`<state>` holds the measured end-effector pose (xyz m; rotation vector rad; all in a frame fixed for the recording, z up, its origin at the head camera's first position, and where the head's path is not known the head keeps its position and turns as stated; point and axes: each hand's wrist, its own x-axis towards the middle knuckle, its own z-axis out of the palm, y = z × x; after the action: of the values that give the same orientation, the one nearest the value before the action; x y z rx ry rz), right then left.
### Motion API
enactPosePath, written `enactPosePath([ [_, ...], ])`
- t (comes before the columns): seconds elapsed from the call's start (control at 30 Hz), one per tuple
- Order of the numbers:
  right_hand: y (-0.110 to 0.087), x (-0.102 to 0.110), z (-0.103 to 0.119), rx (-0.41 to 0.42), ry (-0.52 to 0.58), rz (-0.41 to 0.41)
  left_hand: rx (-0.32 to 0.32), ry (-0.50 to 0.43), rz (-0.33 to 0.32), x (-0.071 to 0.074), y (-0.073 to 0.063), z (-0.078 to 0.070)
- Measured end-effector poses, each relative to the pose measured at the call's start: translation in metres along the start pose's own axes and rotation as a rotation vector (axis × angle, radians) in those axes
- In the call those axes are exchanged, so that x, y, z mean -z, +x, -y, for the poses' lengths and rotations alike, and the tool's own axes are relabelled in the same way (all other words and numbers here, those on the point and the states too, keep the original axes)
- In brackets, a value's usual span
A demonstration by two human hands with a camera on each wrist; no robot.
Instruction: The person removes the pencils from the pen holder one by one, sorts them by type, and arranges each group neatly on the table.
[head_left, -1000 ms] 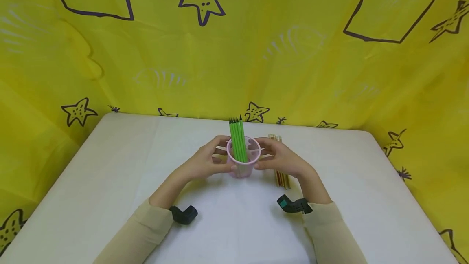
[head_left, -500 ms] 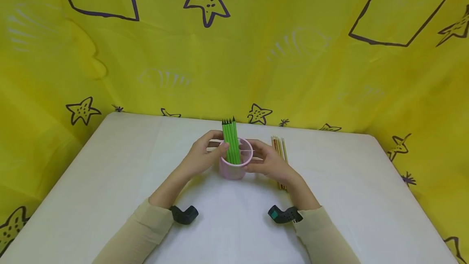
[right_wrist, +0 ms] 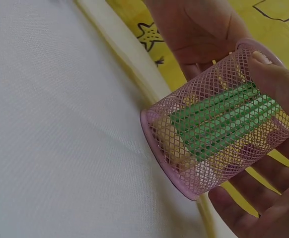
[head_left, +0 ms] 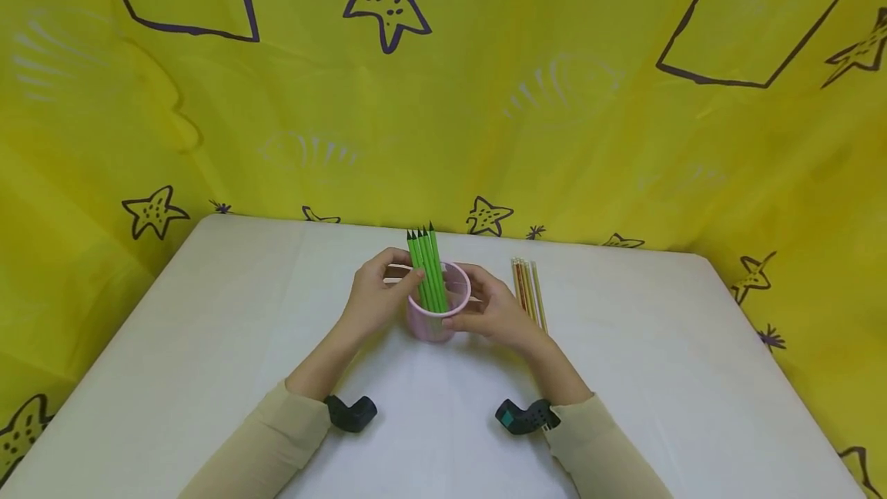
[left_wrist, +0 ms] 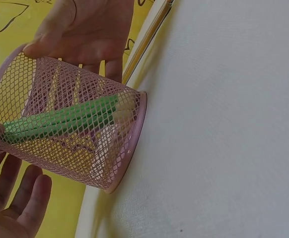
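Note:
A pink mesh pencil cup (head_left: 431, 326) stands roughly upright between both hands, with several green pencils (head_left: 427, 276) leaning left inside it, black tips up. My left hand (head_left: 374, 291) holds the cup's left side. Its thumb lies over the rim against the pencils, its fingers behind the cup. From the right, my right hand (head_left: 492, 310) grips the cup, thumb at the front of the rim and fingers around the back. Through the mesh in the right wrist view, the green pencils (right_wrist: 224, 121) show pale lower ends near the base.
Several gold-coloured sticks or pencils (head_left: 530, 291) lie on the white table (head_left: 624, 345) just right of the right hand, partly covered by it. Behind the table hangs a yellow cloth (head_left: 443, 114) with star drawings. Each wrist wears a dark camera (head_left: 351, 413).
The cup has shifted left with both hands, and the pencils lean further left. My left thumb has come up over the rim onto the pencils. More of the gold sticks' upper part shows.

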<state>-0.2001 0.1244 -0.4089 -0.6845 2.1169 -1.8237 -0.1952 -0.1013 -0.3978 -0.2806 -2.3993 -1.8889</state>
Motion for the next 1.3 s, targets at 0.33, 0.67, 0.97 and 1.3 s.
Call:
enactPosePath([
  [0.33,-0.002,0.001,-0.001,-0.005,0.008,-0.032,-0.009,0.015,-0.024,0.003,-0.001,-0.001],
  [0.67,-0.002,-0.008,-0.008,0.019,-0.003,-0.034,-0.009,0.015,-0.021,0.004,-0.001,-0.003],
  [0.97,-0.003,-0.012,-0.009,0.011,-0.045,-0.091,-0.062,0.05,-0.059,0.01,-0.002,-0.003],
  [1.3,0.0,-0.008,-0.004,0.004,-0.083,-0.125,-0.101,0.081,-0.086,0.017,0.005,-0.01],
])
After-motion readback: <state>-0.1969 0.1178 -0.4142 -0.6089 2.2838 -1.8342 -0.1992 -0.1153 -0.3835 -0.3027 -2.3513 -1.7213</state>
